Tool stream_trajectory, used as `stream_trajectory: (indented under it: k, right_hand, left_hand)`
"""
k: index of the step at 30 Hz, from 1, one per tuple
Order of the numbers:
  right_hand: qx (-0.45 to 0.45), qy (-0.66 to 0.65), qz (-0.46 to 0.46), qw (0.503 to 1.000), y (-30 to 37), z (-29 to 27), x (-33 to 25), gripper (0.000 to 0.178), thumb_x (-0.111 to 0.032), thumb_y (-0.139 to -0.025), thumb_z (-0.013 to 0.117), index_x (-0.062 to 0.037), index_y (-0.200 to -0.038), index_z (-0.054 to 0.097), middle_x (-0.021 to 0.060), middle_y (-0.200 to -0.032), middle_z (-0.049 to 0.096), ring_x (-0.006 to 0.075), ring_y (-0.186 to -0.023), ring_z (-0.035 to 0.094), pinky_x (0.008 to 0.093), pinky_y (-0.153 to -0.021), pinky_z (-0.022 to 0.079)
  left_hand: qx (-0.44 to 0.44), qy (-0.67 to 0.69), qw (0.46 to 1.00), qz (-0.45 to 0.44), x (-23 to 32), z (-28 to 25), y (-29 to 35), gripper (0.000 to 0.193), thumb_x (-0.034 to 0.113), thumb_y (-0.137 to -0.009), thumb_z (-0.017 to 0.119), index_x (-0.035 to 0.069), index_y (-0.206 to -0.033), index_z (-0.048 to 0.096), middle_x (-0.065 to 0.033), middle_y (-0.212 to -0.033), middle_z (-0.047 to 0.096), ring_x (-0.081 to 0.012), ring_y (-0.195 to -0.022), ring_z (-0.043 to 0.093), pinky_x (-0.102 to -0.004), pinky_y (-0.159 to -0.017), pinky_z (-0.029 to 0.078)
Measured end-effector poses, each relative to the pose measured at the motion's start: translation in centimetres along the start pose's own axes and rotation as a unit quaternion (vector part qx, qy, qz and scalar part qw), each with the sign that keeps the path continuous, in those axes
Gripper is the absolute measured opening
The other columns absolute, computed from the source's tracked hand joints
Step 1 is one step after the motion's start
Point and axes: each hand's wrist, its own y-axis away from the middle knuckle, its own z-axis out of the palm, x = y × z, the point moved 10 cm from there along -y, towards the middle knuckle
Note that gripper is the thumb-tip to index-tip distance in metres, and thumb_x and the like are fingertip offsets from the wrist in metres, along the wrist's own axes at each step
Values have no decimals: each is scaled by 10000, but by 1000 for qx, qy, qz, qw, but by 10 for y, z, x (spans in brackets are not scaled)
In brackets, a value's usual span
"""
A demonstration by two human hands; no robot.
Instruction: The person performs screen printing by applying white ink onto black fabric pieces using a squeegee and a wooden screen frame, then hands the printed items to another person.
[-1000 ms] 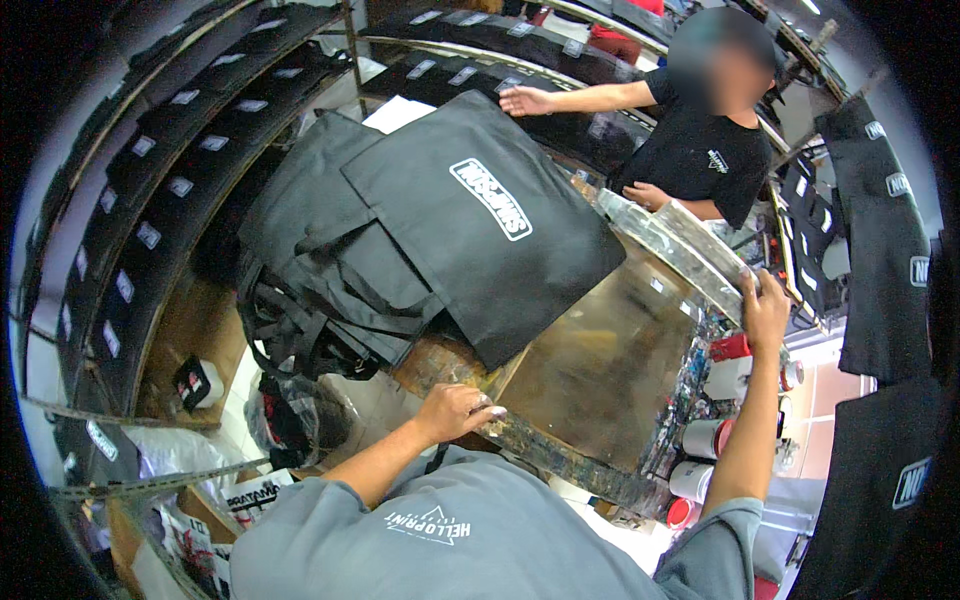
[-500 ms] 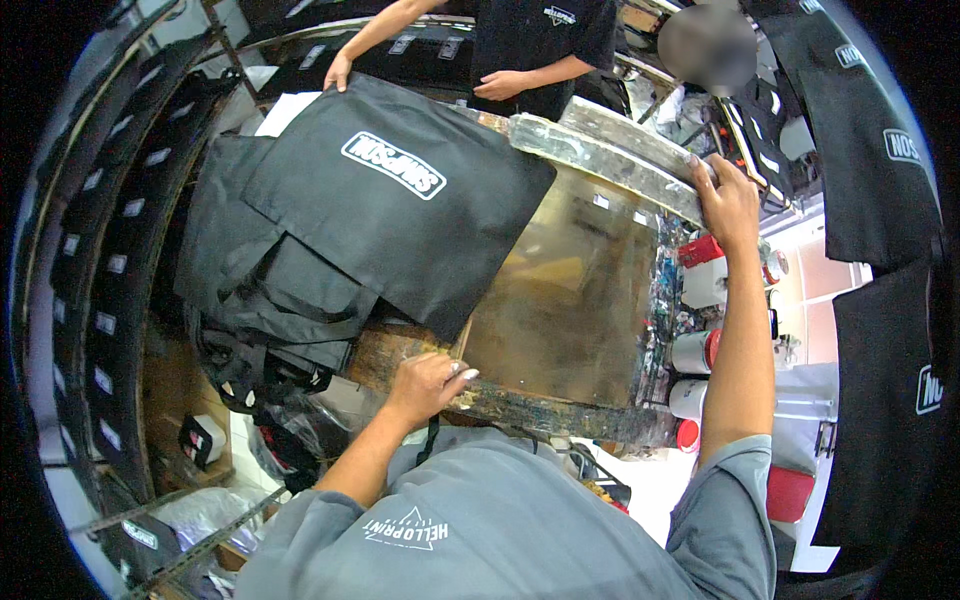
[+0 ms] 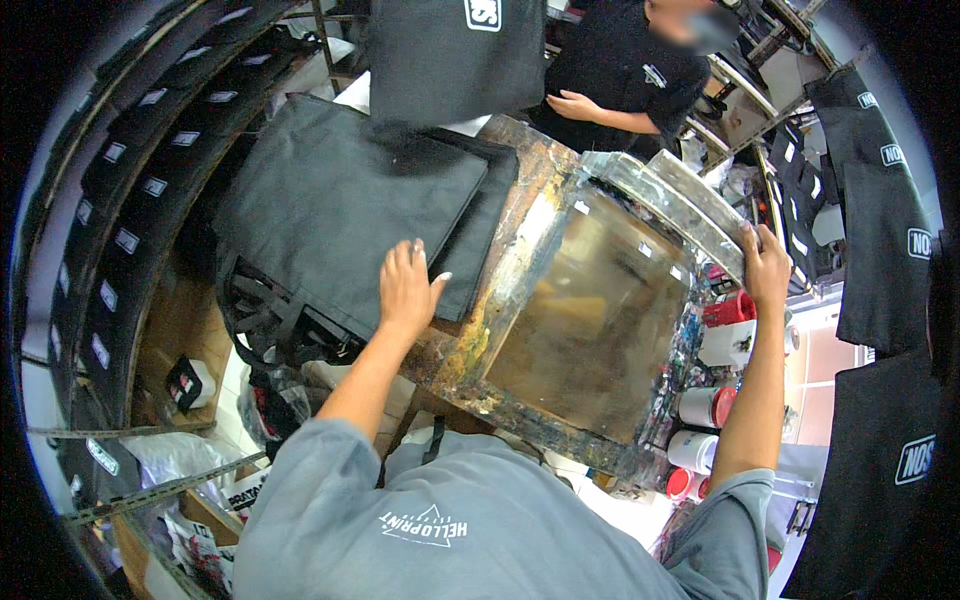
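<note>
Flat against a black fabric bag at centre left lies my left hand, fingers spread, near the bag's right edge. The bag tops other black fabric pieces, with straps showing at the near side. On the right, my right hand is closed around the right end of an ink-stained bar along the far edge of a screen-printing frame. I cannot tell whether that bar is a squeegee or part of the frame. The frame's brownish mesh shows small white tape pieces.
Beyond the stack, a printed black bag hangs raised near a co-worker in black, whose one hand shows. Red-lidded containers crowd the frame's right side. Racks with black bags stand left; more black bags hang right.
The printed bag has been lifted off the stack and away, uncovering a plain black bag. My left hand has moved from the table's near edge onto it. My right hand keeps its hold.
</note>
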Motion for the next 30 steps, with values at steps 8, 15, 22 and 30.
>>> stream_trajectory:
  k: [8,15,22,30]
  right_hand:
    - [9,6,-7,1000,0,7,9,677,-623,-1035,589,16,-1206,735,269,-1125,734,451,-1090,679,503,-979,472]
    - [-7,24,11,1000,8,8,6,699,-641,-1024,578,4,-1240,738,231,-1224,742,394,-1180,681,487,-1018,453]
    - [13,17,-1,1000,0,4,0,727,-668,-1016,562,4,-1223,747,226,-1209,752,385,-1181,686,487,-1008,459]
    - [24,6,1,1000,3,-3,-5,805,-748,-989,529,-3,-1177,768,230,-1154,771,413,-1117,721,526,-988,506]
  left_hand:
    - [-212,-123,968,-55,-49,106,-13,479,465,-986,728,97,-1276,628,-126,-1254,628,-337,-1156,656,-459,-881,614]
    - [-132,18,991,1,-81,5,-72,292,235,-1056,581,20,-1179,735,-224,-1149,764,-426,-1059,734,-535,-929,590]
    - [-418,12,876,240,74,-23,-42,397,210,-1111,413,12,-1342,667,-293,-1030,755,-476,-962,740,-592,-860,588]
    - [-447,196,820,298,357,137,86,611,152,-1027,474,-105,-1576,400,-318,-1132,744,-481,-1032,738,-586,-881,589]
